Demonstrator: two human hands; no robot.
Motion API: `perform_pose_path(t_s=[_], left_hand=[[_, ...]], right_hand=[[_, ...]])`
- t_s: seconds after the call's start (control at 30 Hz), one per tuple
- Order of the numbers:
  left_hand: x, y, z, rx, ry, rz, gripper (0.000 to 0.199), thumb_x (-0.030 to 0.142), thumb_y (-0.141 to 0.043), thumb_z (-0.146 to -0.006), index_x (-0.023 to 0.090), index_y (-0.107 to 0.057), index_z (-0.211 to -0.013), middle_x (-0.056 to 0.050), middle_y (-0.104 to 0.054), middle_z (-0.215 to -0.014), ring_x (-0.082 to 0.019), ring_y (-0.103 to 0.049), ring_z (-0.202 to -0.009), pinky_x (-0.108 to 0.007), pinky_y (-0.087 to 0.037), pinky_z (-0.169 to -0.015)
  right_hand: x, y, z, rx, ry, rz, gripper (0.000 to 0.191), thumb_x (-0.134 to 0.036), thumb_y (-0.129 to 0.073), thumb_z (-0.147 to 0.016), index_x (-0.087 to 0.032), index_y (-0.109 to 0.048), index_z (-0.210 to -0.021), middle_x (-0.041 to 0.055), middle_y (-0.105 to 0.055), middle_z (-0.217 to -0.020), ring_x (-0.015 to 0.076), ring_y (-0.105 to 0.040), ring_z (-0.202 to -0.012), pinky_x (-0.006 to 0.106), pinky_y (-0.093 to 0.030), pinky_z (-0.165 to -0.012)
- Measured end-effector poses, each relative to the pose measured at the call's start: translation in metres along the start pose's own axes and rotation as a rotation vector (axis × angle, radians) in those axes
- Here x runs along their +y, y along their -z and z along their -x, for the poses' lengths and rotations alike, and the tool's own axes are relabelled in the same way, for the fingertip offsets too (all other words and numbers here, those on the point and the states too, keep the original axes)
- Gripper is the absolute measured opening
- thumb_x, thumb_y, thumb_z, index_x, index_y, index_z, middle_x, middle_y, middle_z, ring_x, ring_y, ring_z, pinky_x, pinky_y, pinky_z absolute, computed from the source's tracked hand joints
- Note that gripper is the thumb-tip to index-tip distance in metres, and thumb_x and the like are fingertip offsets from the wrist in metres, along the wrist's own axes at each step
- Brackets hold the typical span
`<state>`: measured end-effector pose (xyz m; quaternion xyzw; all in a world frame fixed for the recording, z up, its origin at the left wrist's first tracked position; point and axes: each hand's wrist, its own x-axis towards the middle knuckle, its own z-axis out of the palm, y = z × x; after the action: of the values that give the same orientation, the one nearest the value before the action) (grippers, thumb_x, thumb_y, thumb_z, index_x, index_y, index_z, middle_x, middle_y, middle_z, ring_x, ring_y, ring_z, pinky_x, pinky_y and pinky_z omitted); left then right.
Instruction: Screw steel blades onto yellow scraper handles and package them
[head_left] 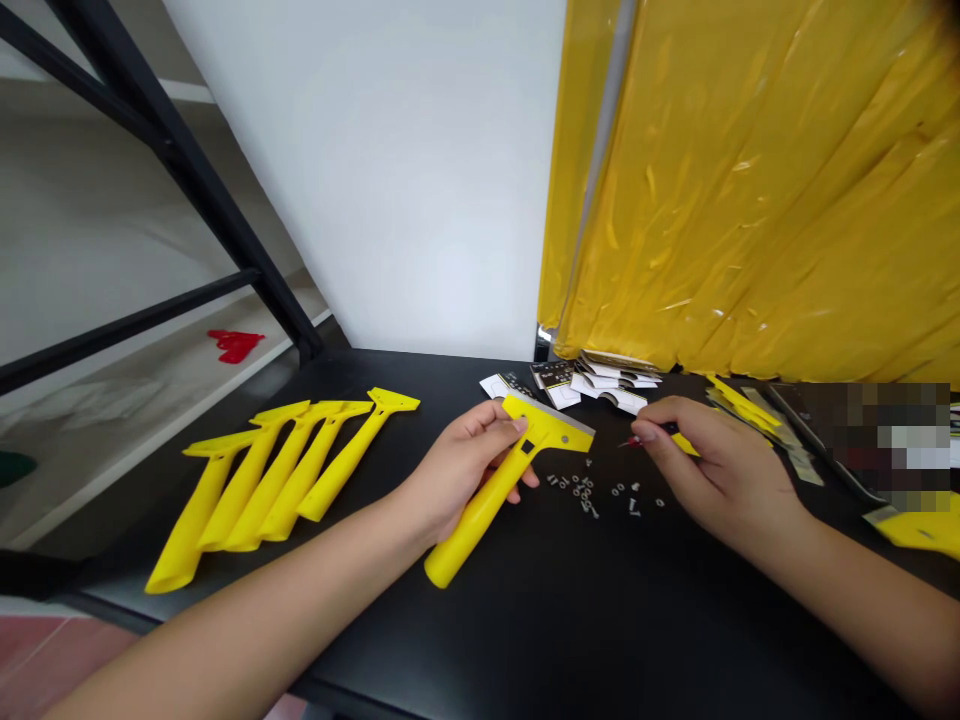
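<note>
My left hand (476, 460) is closed around a yellow scraper (487, 500), its thumb on the head near the metal blade. The scraper's handle slants down toward me, and a screw shows in the right side of its head. My right hand (705, 465) pinches a small screwdriver (637, 440) with a red and dark body and a thin tip pointing left, apart from the scraper. Between and below the hands, several small screws and nuts (585, 495) lie scattered on the black table (570, 620).
Several yellow scrapers (285, 470) lie in a row at the left. White and black printed cards (607, 385) are piled at the back. More yellow scraper parts (922, 528) and flat pieces lie at the right. A black metal frame (202, 220) rises at the left; yellow wrapping (750, 200) stands behind.
</note>
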<state>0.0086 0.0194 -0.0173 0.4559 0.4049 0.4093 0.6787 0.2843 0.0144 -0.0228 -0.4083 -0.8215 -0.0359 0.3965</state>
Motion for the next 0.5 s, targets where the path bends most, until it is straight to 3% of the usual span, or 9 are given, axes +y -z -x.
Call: perform_pose_path(t_s=[0.5], left_hand=[[0.0003, -0.001, 0.0004, 0.002, 0.009, -0.001, 0.023, 0.038, -0.073, -0.097, 0.02, -0.061, -0.103, -0.003, -0.071, -0.082, -0.015, -0.07, -0.062, -0.021, -0.054, -0.05]], right_hand=[[0.0034, -0.0031, 0.0015, -0.051, -0.031, -0.011, 0.012, -0.032, -0.057, -0.109, -0.026, -0.064, -0.101, 0.0018, -0.073, -0.084, 0.0199, -0.071, -0.073, 0.032, -0.05, -0.064]])
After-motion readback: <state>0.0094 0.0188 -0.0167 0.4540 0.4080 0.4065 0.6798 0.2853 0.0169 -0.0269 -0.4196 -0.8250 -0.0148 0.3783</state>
